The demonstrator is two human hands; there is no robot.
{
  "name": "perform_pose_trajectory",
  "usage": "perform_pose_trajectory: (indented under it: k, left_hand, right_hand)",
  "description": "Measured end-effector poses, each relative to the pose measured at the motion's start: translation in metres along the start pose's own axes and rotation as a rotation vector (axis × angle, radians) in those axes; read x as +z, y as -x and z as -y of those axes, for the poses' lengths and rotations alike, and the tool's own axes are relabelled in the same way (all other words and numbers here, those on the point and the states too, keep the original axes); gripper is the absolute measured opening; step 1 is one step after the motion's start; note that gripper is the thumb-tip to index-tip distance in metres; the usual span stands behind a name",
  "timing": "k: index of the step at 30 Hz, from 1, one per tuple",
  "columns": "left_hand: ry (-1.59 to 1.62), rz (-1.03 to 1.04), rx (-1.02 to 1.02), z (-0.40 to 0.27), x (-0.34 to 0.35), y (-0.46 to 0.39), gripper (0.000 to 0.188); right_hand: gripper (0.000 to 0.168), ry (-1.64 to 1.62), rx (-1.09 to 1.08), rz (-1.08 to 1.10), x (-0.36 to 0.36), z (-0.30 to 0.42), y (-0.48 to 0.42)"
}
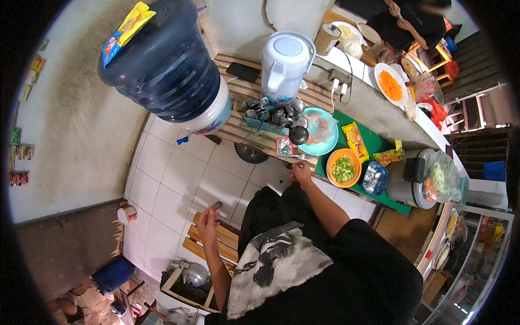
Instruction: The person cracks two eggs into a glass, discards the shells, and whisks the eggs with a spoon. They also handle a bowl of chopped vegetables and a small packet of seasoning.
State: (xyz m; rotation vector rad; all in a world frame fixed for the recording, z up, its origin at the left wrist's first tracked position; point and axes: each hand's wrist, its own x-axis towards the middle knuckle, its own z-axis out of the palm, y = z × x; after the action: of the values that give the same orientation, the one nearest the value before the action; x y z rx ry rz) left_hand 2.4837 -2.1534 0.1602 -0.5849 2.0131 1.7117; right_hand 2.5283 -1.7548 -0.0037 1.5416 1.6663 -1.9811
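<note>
My left hand (pixel 209 223) is raised over the tiled floor beside a wooden slatted seat, its fingertips on a small dark brown object (pixel 215 206) whose kind I cannot tell. My right hand (pixel 301 174), fingers curled, is by the front edge of the slatted wooden bench (pixel 239 122); whether anything is in it is unclear. Just above it lie a fork (pixel 302 156) and a small red-edged packet (pixel 284 146). An orange bowl of chopped greens (pixel 343 168) stands to its right. Behind are a turquoise bowl with plastic-bagged food (pixel 325 136) and a teal basket of spoons (pixel 254 121).
A large blue water bottle on its dispenser (pixel 170 65) and a white thermos jug (pixel 282 65) stand ahead. Shredded carrot on a white plate (pixel 380 77) is on the tiled ledge. Another person (pixel 410 24) stands beyond. A metal kettle (pixel 196 275) is low left, a rice cooker (pixel 406 191) right.
</note>
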Motion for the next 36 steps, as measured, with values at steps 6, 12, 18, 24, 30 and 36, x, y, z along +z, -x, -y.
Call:
perform_pose_trajectory:
  k: [6, 12, 18, 24, 30, 36]
  left_hand:
    - [-0.029, -0.055, -0.074, 0.02, -0.023, 0.029, 0.029]
    - [0.061, -0.067, -0.141, 0.035, -0.018, 0.058, 0.028]
    - [0.167, -0.073, -0.093, 0.045, 0.01, 0.059, 0.029]
    - [0.049, -0.03, 0.085, 0.033, 0.096, 0.039, 0.033]
    - [-0.685, 0.008, 0.879, -0.062, 0.189, 0.073, 0.023]
    - [-0.34, -0.001, 0.543, -0.046, 0.237, 0.13, 0.008]
  right_hand:
    - [0.042, 0.537, -0.276, -0.477, 0.055, 0.055, -0.007]
    - [0.023, 0.411, -0.197, -0.676, 0.076, 0.046, -0.044]
    - [0.009, 0.005, -0.543, -0.448, 0.057, 0.047, -0.017]
    - [0.009, 0.136, -0.769, 0.06, 0.03, 0.036, 0.057]
    - [0.013, 0.635, -0.818, 0.785, -0.027, 0.129, 0.16]
    - [0.014, 0.732, -0.928, 0.896, -0.083, 0.156, 0.165]
